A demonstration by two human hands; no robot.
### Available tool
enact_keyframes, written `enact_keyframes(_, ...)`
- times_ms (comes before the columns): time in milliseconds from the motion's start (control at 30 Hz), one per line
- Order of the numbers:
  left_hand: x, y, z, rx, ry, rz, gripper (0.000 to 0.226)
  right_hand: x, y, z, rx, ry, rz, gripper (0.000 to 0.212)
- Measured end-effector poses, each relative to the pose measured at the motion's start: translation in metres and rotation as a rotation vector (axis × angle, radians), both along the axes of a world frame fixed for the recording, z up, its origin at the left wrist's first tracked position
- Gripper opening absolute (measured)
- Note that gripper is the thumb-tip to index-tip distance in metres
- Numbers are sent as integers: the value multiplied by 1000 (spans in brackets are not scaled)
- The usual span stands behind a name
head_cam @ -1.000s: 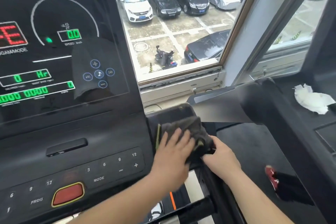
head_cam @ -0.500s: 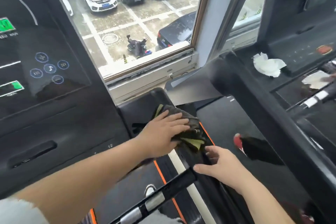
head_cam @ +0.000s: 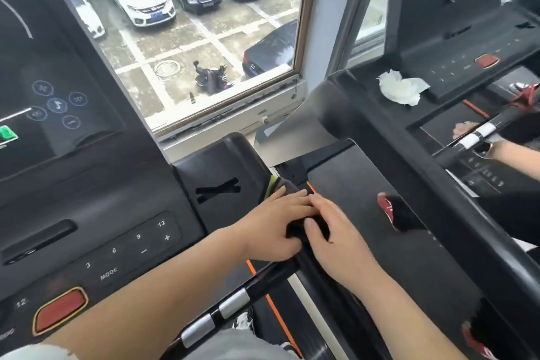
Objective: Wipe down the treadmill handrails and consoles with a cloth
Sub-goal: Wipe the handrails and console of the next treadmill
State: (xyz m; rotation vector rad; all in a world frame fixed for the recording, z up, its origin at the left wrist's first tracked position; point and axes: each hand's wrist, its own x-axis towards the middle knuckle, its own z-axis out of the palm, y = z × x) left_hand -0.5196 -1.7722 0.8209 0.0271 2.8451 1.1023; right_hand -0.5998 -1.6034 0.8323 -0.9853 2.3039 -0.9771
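Pressing my left hand [head_cam: 271, 228] flat on the cloth [head_cam: 293, 232] over the handrail [head_cam: 306, 267], fingers straight; my right hand [head_cam: 339, 242], at 3 o'clock, lies flat too, thumb touching cloth

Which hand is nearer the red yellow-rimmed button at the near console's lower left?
Left. The left hand lies up and right of the red yellow-rimmed button; the right hand sits beyond it, farther right.
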Motion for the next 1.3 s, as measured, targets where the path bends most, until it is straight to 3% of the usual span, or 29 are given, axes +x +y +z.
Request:
enact_keyframes(67, 22, -10, 1, 179, 52, 248, 53, 8, -14, -11, 184, 194, 101, 61)
enact_keyframes(167, 50, -33, -16, -198, 220, 585, 31, 25, -41, -28, 493, 518, 90, 85)
enact_keyframes(267, 58, -48, -27, -455, 239, 606, 18, 29, -73, -40, 679, 550, 68, 85)
enact_keyframes(367, 63, -49, -28, -532, 229, 537, 20, -3, -111, -45, 646, 455, 36, 68)
enact_keyframes(500, 71, -29, -27, -391, 113, 575, 25, -31, -133, -40, 551, 163, 53, 57)
enact_keyframes(567, 75, -13, -27, -337, 66, 554, 21, -14, -115, -42, 484, 334, 30, 54)
enact_keyframes(667, 77, 5, -35, -274, -42, 460, 21, 24, -67, -48, 629, 568, 59, 67)
enact_keyframes(800, 79, 9, -43, -249, -126, 397, 22, 40, -8, -51, 693, 688, 77, 74)
enact_keyframes(1000, 76, -1, -42, -168, -157, 434, 19, 31, -45, -52, 808, 646, -15, 74)
enact_keyframes(1133, 69, 7, -39, -70, -188, 454, 21, 13, -97, -45, 694, 554, -49, 57)
enact_keyframes(1300, 71, 23, -43, 3, -161, 417, 25, 26, -47, -49, 676, 586, -45, 58)
